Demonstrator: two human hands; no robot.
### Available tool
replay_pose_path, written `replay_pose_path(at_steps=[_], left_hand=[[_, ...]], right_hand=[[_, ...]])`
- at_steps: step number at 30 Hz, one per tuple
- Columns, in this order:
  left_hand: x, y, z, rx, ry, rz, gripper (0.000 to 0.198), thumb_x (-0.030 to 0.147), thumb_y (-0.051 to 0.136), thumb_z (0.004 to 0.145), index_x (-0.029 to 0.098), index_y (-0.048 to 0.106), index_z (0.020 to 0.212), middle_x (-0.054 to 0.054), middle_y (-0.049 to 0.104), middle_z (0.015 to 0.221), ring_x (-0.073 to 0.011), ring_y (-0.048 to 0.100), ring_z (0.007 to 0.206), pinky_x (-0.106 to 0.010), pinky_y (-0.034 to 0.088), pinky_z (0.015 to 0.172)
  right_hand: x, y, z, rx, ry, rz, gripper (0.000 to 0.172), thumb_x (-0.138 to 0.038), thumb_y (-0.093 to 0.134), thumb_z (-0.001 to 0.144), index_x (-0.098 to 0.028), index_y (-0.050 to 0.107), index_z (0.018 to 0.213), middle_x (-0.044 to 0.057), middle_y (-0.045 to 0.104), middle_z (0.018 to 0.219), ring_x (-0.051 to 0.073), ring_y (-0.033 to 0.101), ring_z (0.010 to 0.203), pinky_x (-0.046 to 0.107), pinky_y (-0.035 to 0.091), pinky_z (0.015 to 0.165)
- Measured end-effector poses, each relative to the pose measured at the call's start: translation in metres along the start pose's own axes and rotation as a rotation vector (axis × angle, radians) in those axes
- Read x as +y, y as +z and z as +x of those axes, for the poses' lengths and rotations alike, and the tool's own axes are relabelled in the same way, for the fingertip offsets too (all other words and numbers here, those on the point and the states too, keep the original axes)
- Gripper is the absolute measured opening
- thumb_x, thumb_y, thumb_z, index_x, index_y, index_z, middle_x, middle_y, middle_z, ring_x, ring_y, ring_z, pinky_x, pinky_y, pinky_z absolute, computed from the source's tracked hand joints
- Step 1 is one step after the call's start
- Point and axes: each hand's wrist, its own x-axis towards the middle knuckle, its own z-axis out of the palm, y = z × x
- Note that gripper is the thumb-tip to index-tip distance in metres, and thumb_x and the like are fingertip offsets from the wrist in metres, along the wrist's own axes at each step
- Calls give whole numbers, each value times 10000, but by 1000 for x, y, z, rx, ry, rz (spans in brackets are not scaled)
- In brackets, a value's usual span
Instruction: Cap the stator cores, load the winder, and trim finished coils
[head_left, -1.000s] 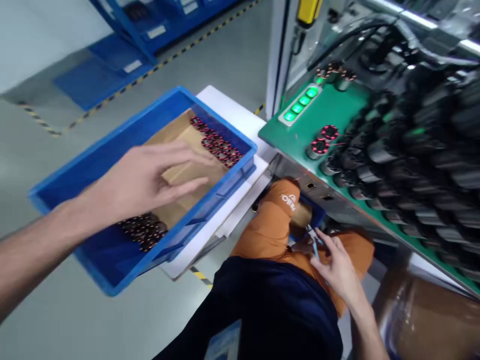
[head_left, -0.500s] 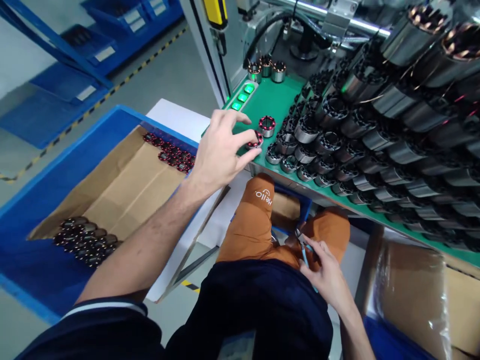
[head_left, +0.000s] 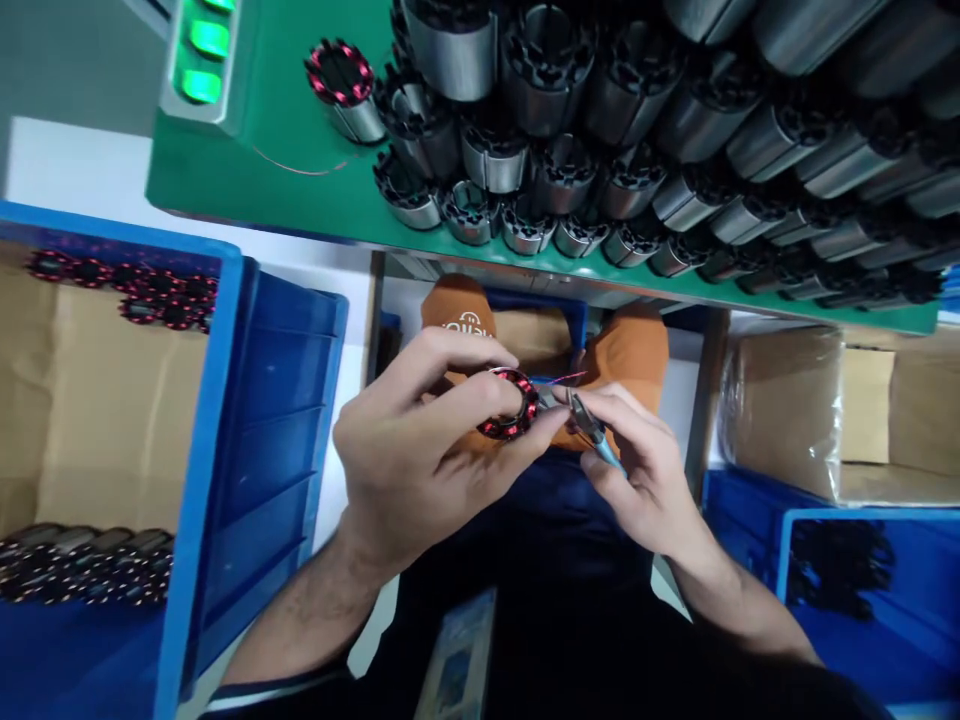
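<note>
My left hand [head_left: 427, 430] grips a motor stator [head_left: 529, 398] wound with red wire, holding it over my lap with its ring end turned to the right. Fingers of that hand cover much of the stator. A thin loose wire [head_left: 571, 377] sticks out from it to the right. Small cutting pliers [head_left: 596, 432] with light-blue handles are in my right hand [head_left: 637, 465], their jaws close beside the stator. Whether the jaws touch the wire I cannot make out. Another red-wound stator [head_left: 346, 88] stands upright on the green bench top [head_left: 274, 175].
Many bare stator cores [head_left: 495, 150] stand in rows along the bench. Green lit buttons [head_left: 202, 85] are at its left end. A blue bin [head_left: 199, 480] at left holds wound stators on cardboard. At right are a plastic-wrapped cardboard box [head_left: 784, 410] and another blue bin [head_left: 784, 580].
My left hand has taken a red-wound stator off the bench and brought it to my lap, beside the pliers in my right hand. The view has shifted closer to the bench.
</note>
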Motion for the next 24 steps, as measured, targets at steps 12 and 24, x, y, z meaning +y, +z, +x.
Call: replay_pose_path(at_steps=[12,24], left_hand=[[0,-2,-7,-38,28,-4,281,379,983,1056,293,730,972,-10,866,1126,-176,806,865,-344,622,688],[2,-2,-10,-48,23,-29,259,363,969,1052,310,726,977,-9,875,1138,-196,848,908,-363,694,766]], right_hand=[[-5,-1,-1,0,-10,-35,806,-23,629,950,-375,784,1659,28,871,1405,222,795,1104,370,695,922],[1,-2,-4,13,-17,-57,735,-30,638,951,-348,815,1589,38,889,1393,216,801,1050,352,690,847]])
